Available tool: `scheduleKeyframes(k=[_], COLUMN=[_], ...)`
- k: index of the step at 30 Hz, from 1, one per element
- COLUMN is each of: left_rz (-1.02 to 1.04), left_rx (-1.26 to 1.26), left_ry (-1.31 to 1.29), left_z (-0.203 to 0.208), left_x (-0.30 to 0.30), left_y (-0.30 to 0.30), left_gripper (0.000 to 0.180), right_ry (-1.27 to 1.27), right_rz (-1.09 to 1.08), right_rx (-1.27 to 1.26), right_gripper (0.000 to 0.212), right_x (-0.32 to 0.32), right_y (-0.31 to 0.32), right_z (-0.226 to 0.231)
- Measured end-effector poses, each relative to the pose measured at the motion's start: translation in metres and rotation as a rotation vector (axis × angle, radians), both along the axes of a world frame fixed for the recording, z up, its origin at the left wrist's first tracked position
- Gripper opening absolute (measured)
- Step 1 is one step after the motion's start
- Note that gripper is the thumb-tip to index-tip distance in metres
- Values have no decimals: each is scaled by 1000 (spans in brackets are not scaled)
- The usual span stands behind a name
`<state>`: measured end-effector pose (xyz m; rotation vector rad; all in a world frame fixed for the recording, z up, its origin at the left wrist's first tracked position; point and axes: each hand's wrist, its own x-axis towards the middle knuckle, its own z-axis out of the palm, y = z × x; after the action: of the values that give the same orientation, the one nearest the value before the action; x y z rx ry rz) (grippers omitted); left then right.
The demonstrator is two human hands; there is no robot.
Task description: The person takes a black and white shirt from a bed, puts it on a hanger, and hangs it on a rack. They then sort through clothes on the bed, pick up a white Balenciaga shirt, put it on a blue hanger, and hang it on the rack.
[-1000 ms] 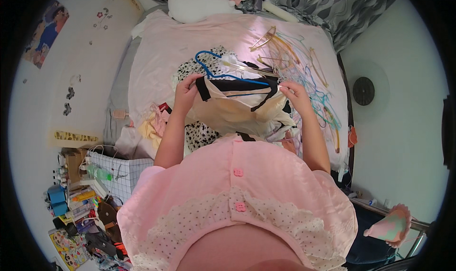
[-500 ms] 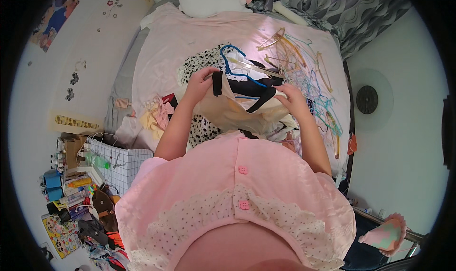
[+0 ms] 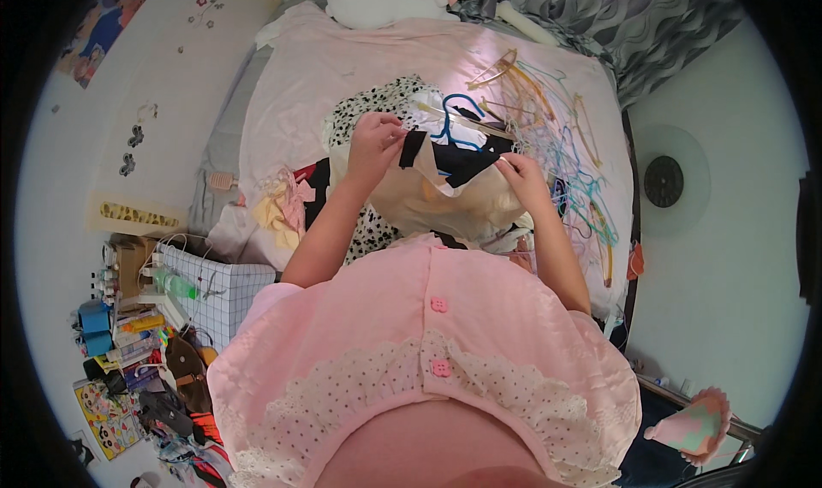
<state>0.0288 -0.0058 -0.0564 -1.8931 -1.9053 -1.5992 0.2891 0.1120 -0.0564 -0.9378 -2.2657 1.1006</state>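
Both hands are closed on a cream garment of thin cloth with black trim (image 3: pixel 428 201), which hangs loosely bunched in front of the wearer's chest, above a bed with a pale pink sheet (image 3: pixel 295 77). The left hand (image 3: pixel 375 144) has its fingers curled in, thumb and fingertips meeting at the edge of the garment beside a short black band. The right hand (image 3: pixel 524 180) pinches the opposite black edge between thumb and fingers, its palm turned inward. Between the two hands a blue hanger with a curved hook (image 3: pixel 447 124) rises out of the garment's opening, hook upward; its lower part is mostly hidden by the cloth.

Just beyond lies a white cloth with black spots (image 3: pixel 364 107), part of the pile around the garment. To the right, a tangle of thin blue and pale hangers (image 3: pixel 569 171) spreads over the sheet, with yellowish-brown hangers (image 3: pixel 531 90) above it. Crumpled pink and yellow cloths (image 3: pixel 282 212) lie left of the left forearm.
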Motion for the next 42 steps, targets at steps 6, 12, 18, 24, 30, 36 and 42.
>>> scheduleKeyframes(k=[6, 12, 18, 24, 30, 36, 42], left_rz=[119, 64, 100, -24, -38, 39, 138], left_rx=[55, 162, 67, 51, -84, -55, 101], left_ry=[4, -31, -411, -492, -29, -19, 345], left_z=[6, -1, 13, 13, 8, 0, 18], left_x=[-6, -3, -6, -5, -3, -2, 2], left_y=[-9, -7, 0, -1, -3, -1, -2], left_gripper=[10, 6, 7, 8, 9, 10, 20], right_ry=[128, 142, -18, -32, 212, 171, 226], right_rz=[-238, -278, -183, -244, -291, -281, -231], right_rx=[-99, -75, 79, 157, -11, 35, -64], right_gripper=[19, 20, 20, 22, 21, 21, 17], right_x=[16, 21, 19, 16, 30, 37, 44], right_y=[6, 8, 2, -1, 11, 17, 18], right_z=[-18, -19, -16, -19, -17, -16, -18])
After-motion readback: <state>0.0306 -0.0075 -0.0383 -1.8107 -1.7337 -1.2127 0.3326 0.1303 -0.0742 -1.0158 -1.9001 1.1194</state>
